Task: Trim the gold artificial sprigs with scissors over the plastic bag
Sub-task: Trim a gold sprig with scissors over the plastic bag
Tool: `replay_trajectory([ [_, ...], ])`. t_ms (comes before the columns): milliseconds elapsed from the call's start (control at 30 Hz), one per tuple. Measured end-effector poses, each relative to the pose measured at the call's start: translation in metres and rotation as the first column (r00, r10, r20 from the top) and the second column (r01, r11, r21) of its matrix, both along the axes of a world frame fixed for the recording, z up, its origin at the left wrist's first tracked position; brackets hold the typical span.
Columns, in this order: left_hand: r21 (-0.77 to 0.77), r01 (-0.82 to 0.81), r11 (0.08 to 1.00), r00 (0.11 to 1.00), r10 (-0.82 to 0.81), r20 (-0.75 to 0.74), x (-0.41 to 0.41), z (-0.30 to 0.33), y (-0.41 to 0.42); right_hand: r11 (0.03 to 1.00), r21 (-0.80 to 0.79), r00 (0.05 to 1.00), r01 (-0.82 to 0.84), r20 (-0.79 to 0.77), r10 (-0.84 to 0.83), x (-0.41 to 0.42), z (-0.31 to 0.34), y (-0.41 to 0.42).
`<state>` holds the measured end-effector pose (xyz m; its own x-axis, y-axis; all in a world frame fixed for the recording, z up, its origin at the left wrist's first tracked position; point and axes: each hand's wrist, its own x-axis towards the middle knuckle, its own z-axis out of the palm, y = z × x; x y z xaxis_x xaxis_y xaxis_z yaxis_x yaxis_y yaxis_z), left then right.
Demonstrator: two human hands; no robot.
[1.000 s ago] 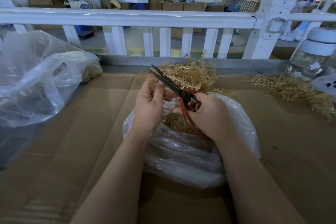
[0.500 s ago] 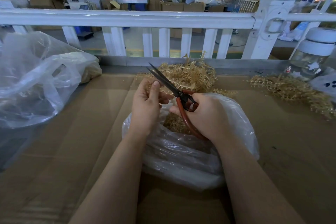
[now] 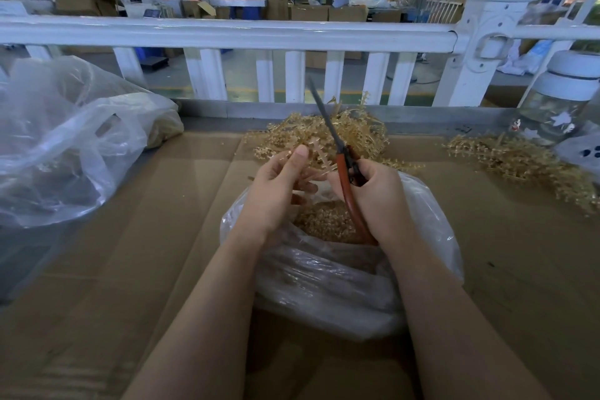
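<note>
My left hand [image 3: 276, 187] pinches a gold sprig [image 3: 319, 156] over the open clear plastic bag [image 3: 331, 273], which holds gold clippings [image 3: 324, 221]. My right hand [image 3: 378, 198] grips the red-handled scissors [image 3: 344, 169]. The blades are closed and point up and away, just right of the sprig. A heap of gold sprigs [image 3: 324, 133] lies right behind both hands.
Brown cardboard [image 3: 130, 269] covers the table. A big crumpled clear bag [image 3: 65, 146] fills the left side. More gold sprigs [image 3: 519, 162] lie at the right, near a glass jar with a white lid [image 3: 561, 101]. A white railing [image 3: 227, 32] runs along the far edge.
The scissor blades have closed and swung from pointing left to pointing up. My left hand has opened out a little with the sprig between its fingers.
</note>
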<state>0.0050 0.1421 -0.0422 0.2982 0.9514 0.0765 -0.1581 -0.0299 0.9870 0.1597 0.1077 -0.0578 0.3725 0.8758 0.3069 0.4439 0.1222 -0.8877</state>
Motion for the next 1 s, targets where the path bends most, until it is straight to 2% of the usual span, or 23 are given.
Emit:
replay_trajectory([
  [200, -0.053, 0.193, 0.98, 0.981, -0.192, 0.023, -0.006, 0.0, 0.003, 0.994, 0.095, 0.99, 0.05, -0.133, -0.037, 0.002, 0.004, -0.003],
  [367, -0.028, 0.23, 0.973, 0.972, -0.231, -0.045, -0.006, -0.001, 0.003, 0.99, 0.13, 0.99, 0.052, -0.136, -0.035, 0.003, 0.003, -0.002],
  [500, -0.057, 0.255, 0.965, 0.967, -0.254, 0.028, -0.01, 0.0, 0.001, 0.989, 0.136, 0.991, 0.065, -0.122, -0.048, 0.003, 0.003, -0.001],
  [733, -0.059, 0.399, 0.915, 0.911, -0.388, 0.143, -0.013, 0.003, 0.001, 0.986, 0.137, 0.986, 0.098, -0.149, -0.077, 0.004, 0.002, 0.001],
  [1000, -0.045, 0.383, 0.923, 0.893, -0.357, 0.274, -0.013, 0.003, 0.002, 0.984, 0.134, 0.988, 0.115, -0.119, -0.1, 0.005, 0.0, 0.001],
])
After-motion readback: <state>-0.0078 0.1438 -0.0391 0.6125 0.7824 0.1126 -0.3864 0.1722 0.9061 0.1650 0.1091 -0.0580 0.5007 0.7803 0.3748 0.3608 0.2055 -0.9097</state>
